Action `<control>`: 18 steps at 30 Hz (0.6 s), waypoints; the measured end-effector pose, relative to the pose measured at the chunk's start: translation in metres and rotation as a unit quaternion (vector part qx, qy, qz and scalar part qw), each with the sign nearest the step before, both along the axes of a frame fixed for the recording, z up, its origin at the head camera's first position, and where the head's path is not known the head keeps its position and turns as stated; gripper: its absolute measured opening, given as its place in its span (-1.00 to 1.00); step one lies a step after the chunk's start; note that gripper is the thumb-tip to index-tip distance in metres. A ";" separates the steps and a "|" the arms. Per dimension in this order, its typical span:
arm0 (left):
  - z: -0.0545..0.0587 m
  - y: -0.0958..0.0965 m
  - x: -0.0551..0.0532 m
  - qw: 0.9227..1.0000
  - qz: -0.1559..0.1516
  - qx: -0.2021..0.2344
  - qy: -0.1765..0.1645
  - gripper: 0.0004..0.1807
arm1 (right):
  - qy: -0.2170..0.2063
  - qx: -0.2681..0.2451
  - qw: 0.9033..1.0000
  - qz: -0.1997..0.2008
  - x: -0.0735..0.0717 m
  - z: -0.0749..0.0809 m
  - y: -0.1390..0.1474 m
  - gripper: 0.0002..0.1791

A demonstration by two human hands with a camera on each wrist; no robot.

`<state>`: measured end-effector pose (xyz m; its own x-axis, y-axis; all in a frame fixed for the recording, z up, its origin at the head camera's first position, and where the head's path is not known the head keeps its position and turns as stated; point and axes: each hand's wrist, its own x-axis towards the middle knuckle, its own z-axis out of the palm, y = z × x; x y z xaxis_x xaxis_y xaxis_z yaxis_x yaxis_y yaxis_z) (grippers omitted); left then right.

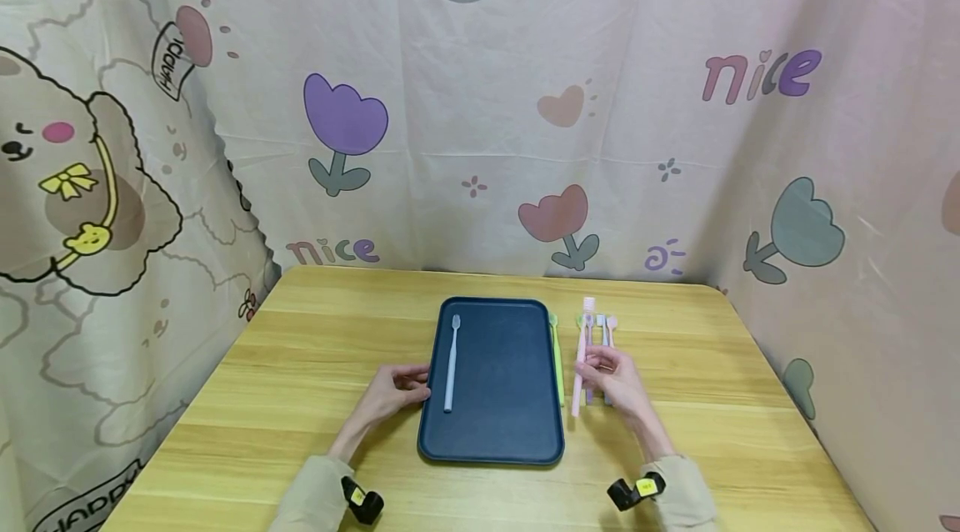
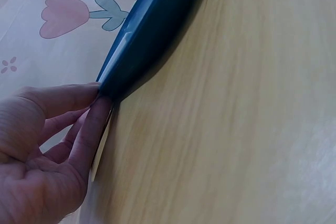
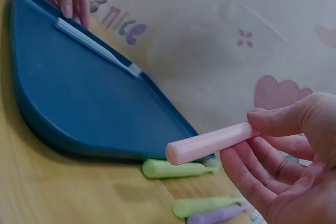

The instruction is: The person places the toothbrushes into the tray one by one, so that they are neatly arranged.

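Note:
Pinched between the thumb and fingers of my right hand [image 1: 617, 378] is a pink toothbrush [image 3: 212, 142], raised above the table with its bristle end pointing away in the head view. My left hand [image 1: 393, 394] grips the left rim of a dark blue tray [image 1: 498, 382], thumb and fingertips at its edge in the left wrist view. Inside the tray, along its left side, lies a light blue toothbrush [image 1: 452, 365]. A green toothbrush [image 1: 557, 361] lies right beside the tray's right edge. More toothbrushes, one of them purple [image 3: 215, 215], lie under and behind my right hand, partly hidden.
The wooden table [image 1: 322, 332] carries the tray near its middle. A printed curtain [image 1: 465, 98] hangs behind the table and along both sides. On each wrist sits a small black camera [image 1: 636, 490].

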<state>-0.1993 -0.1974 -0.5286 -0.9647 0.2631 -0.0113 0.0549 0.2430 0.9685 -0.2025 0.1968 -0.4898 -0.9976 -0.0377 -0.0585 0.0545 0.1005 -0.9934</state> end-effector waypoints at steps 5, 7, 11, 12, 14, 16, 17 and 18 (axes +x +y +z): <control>0.000 0.000 0.000 1.000 0.001 0.002 -0.004 -0.45 | 0.009 -0.010 1.000 0.023 -0.001 -0.002 -0.013 -0.59; 0.000 0.000 0.001 1.000 0.000 0.004 -0.006 -0.45 | 0.007 -0.011 0.999 0.030 -0.002 -0.003 -0.018 -0.59; 0.000 0.000 0.000 1.000 -0.001 0.009 -0.007 -0.45 | -0.002 -0.017 0.999 0.042 -0.004 -0.005 -0.030 -0.57; 0.000 0.000 0.000 1.000 -0.002 0.010 -0.007 -0.45 | -0.005 -0.017 0.999 0.044 -0.005 -0.005 -0.032 -0.56; 0.000 0.000 0.000 1.000 -0.003 0.010 -0.006 -0.45 | -0.004 -0.016 0.999 0.050 -0.005 -0.005 -0.037 -0.56; 0.000 0.000 0.001 1.000 -0.004 0.007 -0.004 -0.45 | -0.001 -0.014 0.998 0.055 -0.006 -0.005 -0.041 -0.56; 0.000 0.000 0.001 1.000 -0.004 0.005 -0.002 -0.45 | 0.000 -0.014 0.998 0.056 -0.007 -0.005 -0.042 -0.56; 0.000 0.000 0.001 1.000 -0.004 0.002 -0.002 -0.45 | 0.002 -0.013 0.998 0.059 -0.007 -0.006 -0.044 -0.56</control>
